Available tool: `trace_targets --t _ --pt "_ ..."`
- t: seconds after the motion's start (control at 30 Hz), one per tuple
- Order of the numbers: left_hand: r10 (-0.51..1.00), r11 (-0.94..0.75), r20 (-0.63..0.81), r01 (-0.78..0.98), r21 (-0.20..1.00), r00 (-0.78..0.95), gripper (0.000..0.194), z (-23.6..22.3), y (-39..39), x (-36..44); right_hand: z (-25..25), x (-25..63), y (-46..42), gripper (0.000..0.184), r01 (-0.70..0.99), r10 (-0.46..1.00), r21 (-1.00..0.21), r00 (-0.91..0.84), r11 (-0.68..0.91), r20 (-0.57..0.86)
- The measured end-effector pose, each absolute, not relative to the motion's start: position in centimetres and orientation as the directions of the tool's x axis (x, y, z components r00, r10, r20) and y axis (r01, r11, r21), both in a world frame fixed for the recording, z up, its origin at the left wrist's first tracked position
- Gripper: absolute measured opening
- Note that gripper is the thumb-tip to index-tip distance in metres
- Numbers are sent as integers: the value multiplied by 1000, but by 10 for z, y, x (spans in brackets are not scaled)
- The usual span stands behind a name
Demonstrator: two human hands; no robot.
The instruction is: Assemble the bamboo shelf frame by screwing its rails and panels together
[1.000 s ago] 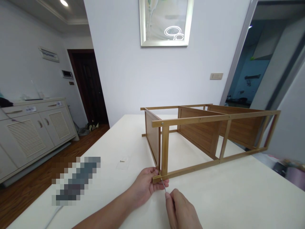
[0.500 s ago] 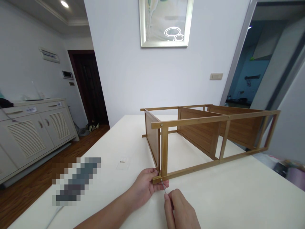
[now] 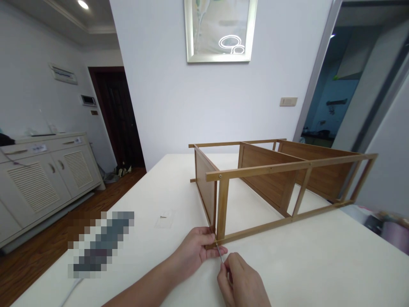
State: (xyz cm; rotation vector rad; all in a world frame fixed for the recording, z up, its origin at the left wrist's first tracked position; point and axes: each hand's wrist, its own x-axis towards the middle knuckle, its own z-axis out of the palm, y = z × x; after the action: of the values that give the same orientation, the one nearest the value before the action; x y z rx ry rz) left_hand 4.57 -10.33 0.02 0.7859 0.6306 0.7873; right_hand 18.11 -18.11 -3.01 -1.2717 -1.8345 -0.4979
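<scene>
A bamboo shelf frame (image 3: 271,179) lies on its side on a white table (image 3: 319,264). My left hand (image 3: 194,251) is closed around the frame's near bottom corner, steadying it. My right hand (image 3: 239,281) pinches a thin metal hex key (image 3: 220,253) whose tip is set into the corner joint. Both hands sit close together at the near corner.
A small screw on a clear packet (image 3: 163,217) lies left of the frame. A blurred dark object (image 3: 99,243) rests near the table's left edge. White cabinets (image 3: 41,170) stand at the left, and a doorway opens on the right.
The view has shifted slightly. My right hand has turned a little on the hex key and moved slightly left. My left hand keeps its grip on the corner.
</scene>
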Motion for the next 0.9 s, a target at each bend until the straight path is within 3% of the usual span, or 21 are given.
trace_targets --t 0.2,0.33,0.47,0.57,0.73,0.9 --pt "825 384 -177 -304 872 536 29 0 -107 47 -26 183 -184 22 912 585 -89 -179 399 791" --pt "863 299 -204 -141 944 463 34 -5 -103 45 -31 184 -184 19 917 630 -87 -197 390 751" --pt "925 150 -184 127 981 333 25 -11 -102 42 -36 187 -185 17 916 686 -114 -201 385 699" --pt "948 -60 -26 257 964 317 15 -11 -107 39 -39 189 -186 16 915 701 -127 -198 383 685" --pt "877 -455 253 535 712 409 11 -4 -117 34 -41 191 -186 15 923 696 -92 -213 373 685" --pt "779 -627 361 638 447 513 14 -6 -118 31 -42 192 -186 16 934 707 -51 -231 353 668"
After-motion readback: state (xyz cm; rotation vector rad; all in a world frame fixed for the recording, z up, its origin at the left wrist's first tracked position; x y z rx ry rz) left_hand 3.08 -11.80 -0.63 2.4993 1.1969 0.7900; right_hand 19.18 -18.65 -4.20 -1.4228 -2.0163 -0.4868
